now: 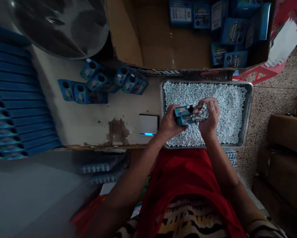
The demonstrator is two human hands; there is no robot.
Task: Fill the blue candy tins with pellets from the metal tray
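Two small blue candy boxes point(183, 111) are gripped side by side in my left hand point(168, 125), above the left part of a metal tray point(249, 115). My right hand point(211, 117) is cupped around a heap of white candies point(202, 113) and held against the boxes' right end. One box shows a dark round opening near those candies. Beneath both hands, a thick layer of pale candies point(228, 109) covers the tray. Left of the tray lies a small white scale point(148, 125) with a lit blue display.
Several blue boxes with round holes point(89, 87) stand on the table's left. A cardboard carton point(153, 36) behind the tray holds several blue boxes. Stacked blue boxes point(19, 99) fill the far left, beside a large shiny bowl point(61, 26). Brown cartons point(287, 135) sit at right.
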